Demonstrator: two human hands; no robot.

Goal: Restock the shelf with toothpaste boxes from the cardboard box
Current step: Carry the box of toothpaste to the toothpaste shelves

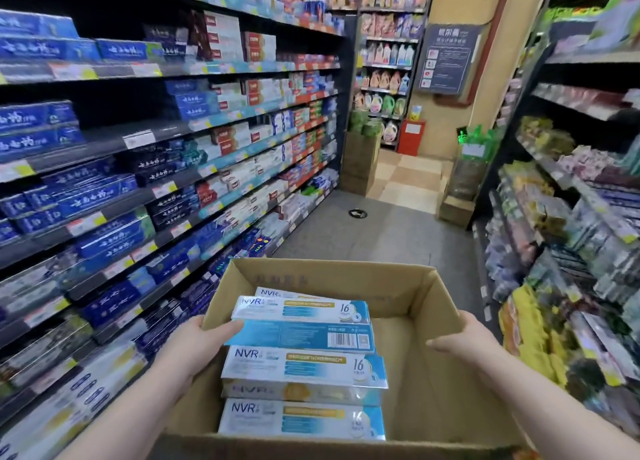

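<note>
Gripping matte cardboard box [346,279] walls

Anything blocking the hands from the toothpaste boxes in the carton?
Nothing visible. The cardboard box is open-topped and the toothpaste boxes lie exposed. The left hand already touches the top one; the right hand grips the box's right wall.

Bright, even store light; wide-angle bending and blur at the edges; toothpaste boxes [304,366] sharpest at centre.
</note>
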